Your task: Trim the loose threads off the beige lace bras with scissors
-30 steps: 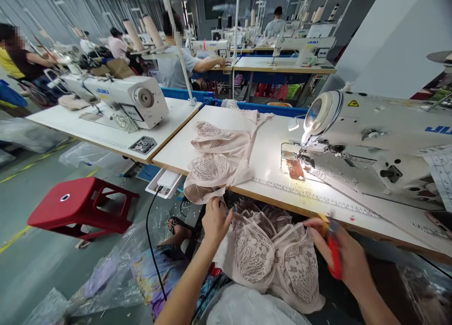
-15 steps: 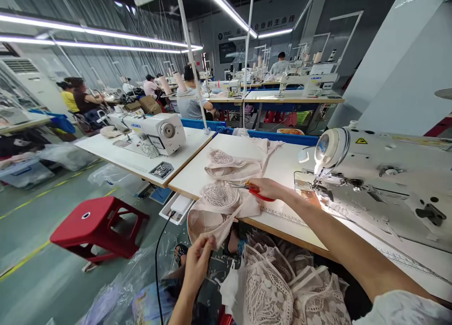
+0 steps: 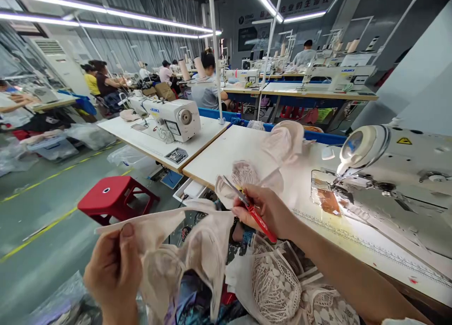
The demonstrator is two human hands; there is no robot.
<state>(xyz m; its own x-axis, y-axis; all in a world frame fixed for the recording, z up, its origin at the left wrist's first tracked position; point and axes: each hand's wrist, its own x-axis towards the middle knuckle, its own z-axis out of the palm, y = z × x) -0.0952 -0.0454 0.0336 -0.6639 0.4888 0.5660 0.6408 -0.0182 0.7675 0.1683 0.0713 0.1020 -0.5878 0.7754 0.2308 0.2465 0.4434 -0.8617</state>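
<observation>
Head view, bra [image 3: 160, 268] before table edge [image 3: 199, 181], open floor [image 3: 52, 249] leftward

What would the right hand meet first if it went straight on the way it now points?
Probably the lace bra on the table: the blades of the scissors in the right hand overlap it in view, though depth is unclear.

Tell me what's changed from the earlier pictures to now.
The left hand has pulled a bra off the edge of the table and leftward; the right hand has drawn back toward the body and seems to hold the bra's other end. On the table, another bra, blurred, has shifted right. Unchanged: scissors in the right hand, lace bras below the table, red stool.
</observation>
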